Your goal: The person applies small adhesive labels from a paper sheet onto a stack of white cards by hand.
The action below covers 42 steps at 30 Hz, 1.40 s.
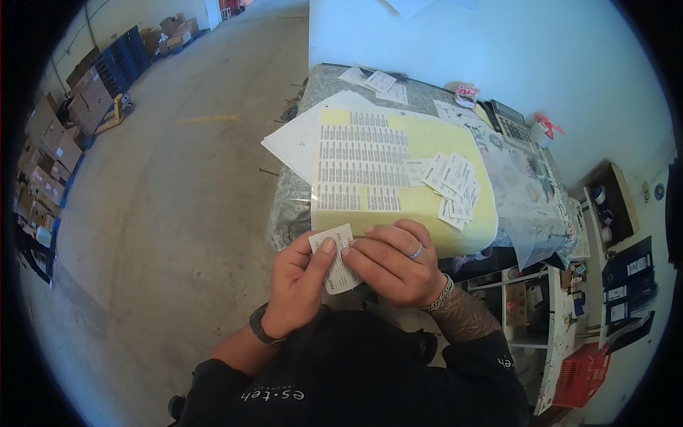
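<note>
A small white printed card point(341, 276) is between my two hands, in front of the table's near edge. My left hand point(300, 277) grips its left side with the thumb on top. My right hand point(398, 262) has its fingers closed at the card's upper right; the fingertips touch it. Just beyond lies a yellow sheet point(427, 228) bearing rows of small printed labels point(363, 160). On the sheet's right part, several white cards point(452, 181) lie in an overlapping pile.
White papers point(295, 139) stick out at the table's left edge. A calculator point(511, 122) and a cup point(542, 134) stand at the back right. Shelves point(526, 313) and a red basket point(580, 373) are at right. Boxes point(91, 96) and a pallet jack point(117, 114) are far left.
</note>
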Motion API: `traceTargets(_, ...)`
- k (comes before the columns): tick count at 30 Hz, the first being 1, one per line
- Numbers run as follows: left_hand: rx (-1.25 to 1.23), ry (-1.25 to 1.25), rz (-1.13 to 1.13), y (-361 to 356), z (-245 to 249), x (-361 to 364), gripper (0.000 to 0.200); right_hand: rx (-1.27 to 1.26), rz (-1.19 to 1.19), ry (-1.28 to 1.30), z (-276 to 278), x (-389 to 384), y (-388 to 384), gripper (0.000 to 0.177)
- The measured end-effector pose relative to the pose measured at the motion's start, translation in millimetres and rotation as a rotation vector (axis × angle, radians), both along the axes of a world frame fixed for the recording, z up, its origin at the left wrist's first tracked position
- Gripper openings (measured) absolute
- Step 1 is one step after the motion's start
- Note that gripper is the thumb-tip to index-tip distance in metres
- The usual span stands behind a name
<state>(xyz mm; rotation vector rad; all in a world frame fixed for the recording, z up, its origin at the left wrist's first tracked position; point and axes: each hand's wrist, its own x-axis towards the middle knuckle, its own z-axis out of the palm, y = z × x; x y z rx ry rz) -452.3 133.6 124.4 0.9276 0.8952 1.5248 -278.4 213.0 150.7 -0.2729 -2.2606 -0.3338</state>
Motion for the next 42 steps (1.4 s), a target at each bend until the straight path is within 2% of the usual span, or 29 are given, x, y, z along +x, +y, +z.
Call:
traceTargets(8, 0.026, 0.105, 0.051, 1.0, -4.0, -1.6, 0.028, -0.027, 0.022, 0.007, -0.2, -2.8, 0.0, 0.024)
traceTargets(30, 0.033, 0.133, 0.106, 1.7, -6.1, -1.7, 0.024, -0.095, 0.038, -0.016, -0.4, -2.8, 0.6, 0.027)
traceTargets(34, 0.093, 0.308, 0.177, 5.6, -18.7, -0.6, 0.021, -0.122, 0.028, -0.113, -0.6, 0.2, 0.9, 0.031)
traceTargets(38, 0.077, 0.177, 0.160, 10.3, -21.1, 3.7, 0.021, -0.108, 0.000, -0.114, -8.6, -0.1, -3.5, 0.031)
traceTargets(39, 0.082, 0.186, 0.247, 9.9, -19.2, 0.3, 0.021, -0.131, 0.022, -0.120, -4.0, -2.5, -8.7, 0.030)
traceTargets(41, 0.104, 0.154, 0.148, 10.4, -11.6, 0.8, 0.023, -0.140, 0.062, -0.136, -3.6, -1.9, -8.7, 0.030)
traceTargets(42, 0.111, 0.151, 0.176, 7.9, -8.9, 0.1, 0.023, -0.135, 0.077, -0.159, -4.8, -0.1, -7.5, 0.031)
